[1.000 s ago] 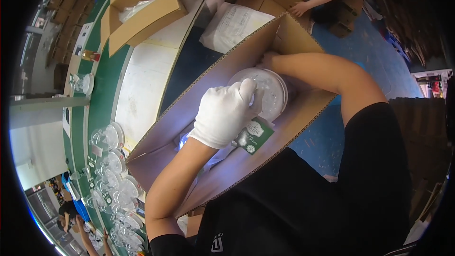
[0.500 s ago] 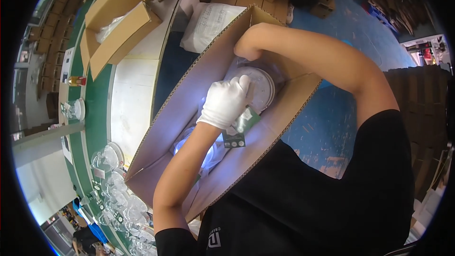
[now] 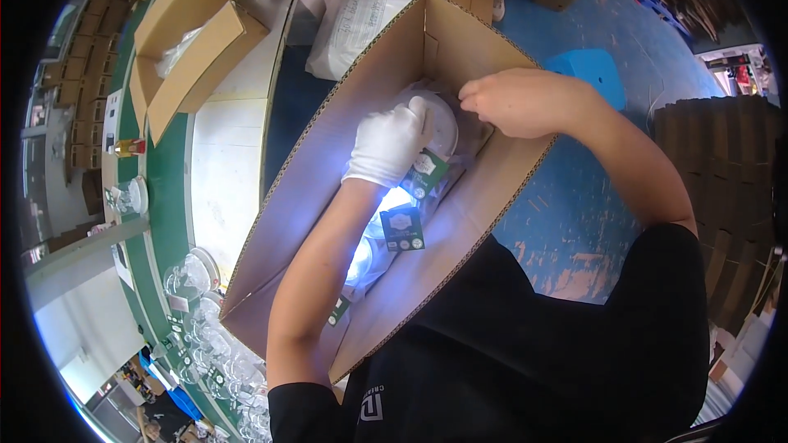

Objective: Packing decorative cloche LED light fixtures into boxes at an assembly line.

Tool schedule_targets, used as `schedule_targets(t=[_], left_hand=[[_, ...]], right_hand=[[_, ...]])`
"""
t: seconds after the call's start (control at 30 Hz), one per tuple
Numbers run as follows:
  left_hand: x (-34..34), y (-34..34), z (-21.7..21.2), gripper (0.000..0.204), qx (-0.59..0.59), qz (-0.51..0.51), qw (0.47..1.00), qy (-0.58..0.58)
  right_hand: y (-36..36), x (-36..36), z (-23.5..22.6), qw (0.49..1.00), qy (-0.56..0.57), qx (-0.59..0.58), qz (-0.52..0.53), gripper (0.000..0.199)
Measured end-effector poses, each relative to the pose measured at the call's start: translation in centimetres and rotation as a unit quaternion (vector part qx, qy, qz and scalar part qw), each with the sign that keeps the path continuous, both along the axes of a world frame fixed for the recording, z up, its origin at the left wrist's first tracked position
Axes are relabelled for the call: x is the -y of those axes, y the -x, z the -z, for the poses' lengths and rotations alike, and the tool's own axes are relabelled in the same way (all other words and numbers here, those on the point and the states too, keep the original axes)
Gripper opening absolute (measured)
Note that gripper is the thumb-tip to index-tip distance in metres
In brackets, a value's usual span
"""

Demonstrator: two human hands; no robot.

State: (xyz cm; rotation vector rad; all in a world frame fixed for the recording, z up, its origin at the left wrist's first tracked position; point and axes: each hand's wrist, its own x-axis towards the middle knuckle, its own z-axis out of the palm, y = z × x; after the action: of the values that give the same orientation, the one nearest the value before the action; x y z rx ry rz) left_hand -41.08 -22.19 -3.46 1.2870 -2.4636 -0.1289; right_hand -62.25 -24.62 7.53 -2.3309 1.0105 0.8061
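A deep cardboard box (image 3: 283,197) stands open in front of me. My left hand (image 3: 386,143), in a white glove, is down inside it, its fingers closed against a round white disc (image 3: 444,127) wrapped in clear plastic. What those fingers grip is hidden. Over the box's right wall reaches my bare right hand (image 3: 517,102), fingers bent together close to the plastic wrap; whatever they pinch cannot be made out. Green cards (image 3: 402,228) hang by the disc. Below them, brightly lit clear items (image 3: 361,258) lie in the box, partly behind my left forearm.
Left of me runs a green and white bench with another open carton (image 3: 197,74) and many clear items with white discs (image 3: 197,336). A white packed sack (image 3: 353,33) lies beyond the box. On the blue floor is a blue plastic object (image 3: 591,78); stacked cardboard (image 3: 718,180) stands right.
My right hand has come up out of the box to its right edge. My left hand has shifted slightly up the picture with the disc. Another person's hand has left the view at the top.
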Motion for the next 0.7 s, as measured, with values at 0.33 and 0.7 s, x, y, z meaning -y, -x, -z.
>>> schedule_targets(t=[0.33, 0.7], left_hand=[[-0.9, -0.3, 0.2, 0.02, 0.042, -0.023, 0.998, -0.037], [-2.6, -3.4, 0.9, 0.021, -0.023, -0.107, 0.991, -0.077]], right_hand=[[-2.4, 2.3, 2.0, 0.974, -0.104, -0.15, -0.137, 0.028], [-4.9, 3.5, 24.3, 0.832, -0.179, -0.37, -0.373, 0.037]])
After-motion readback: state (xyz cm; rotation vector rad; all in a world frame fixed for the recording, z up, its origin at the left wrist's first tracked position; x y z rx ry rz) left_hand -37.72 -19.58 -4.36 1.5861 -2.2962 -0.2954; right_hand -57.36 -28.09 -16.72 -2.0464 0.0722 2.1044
